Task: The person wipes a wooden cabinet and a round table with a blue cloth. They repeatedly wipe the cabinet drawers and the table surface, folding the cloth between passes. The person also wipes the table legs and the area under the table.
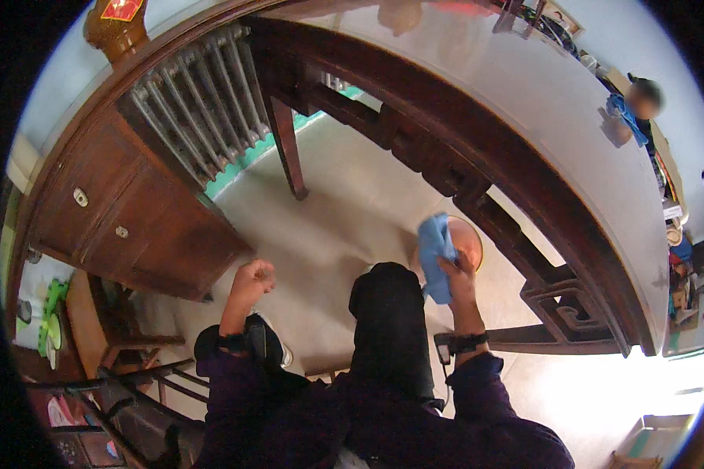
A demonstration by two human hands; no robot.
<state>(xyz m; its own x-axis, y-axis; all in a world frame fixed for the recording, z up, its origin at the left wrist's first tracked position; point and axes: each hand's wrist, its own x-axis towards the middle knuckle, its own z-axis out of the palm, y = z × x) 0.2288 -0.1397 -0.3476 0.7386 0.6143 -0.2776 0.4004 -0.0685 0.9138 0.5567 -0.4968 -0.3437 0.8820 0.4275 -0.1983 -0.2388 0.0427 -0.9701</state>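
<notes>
My right hand (461,273) grips a blue cloth (436,248), which hangs bunched from the fingers in front of a round pinkish basin (477,233). The cloth and hand cover part of the basin, so its contents are hard to make out. Over on the left, my left hand (252,281) is loosely curled with nothing visible in it. It is held above the floor, near the lower corner of a dark wooden cabinet (152,207).
A long dark wooden table (516,137) with a pale top and carved lattice curves across the right. Behind its leg (285,148) is a grey radiator (203,102). At lower left stand a wooden stool (94,328) and a dark chair (133,399).
</notes>
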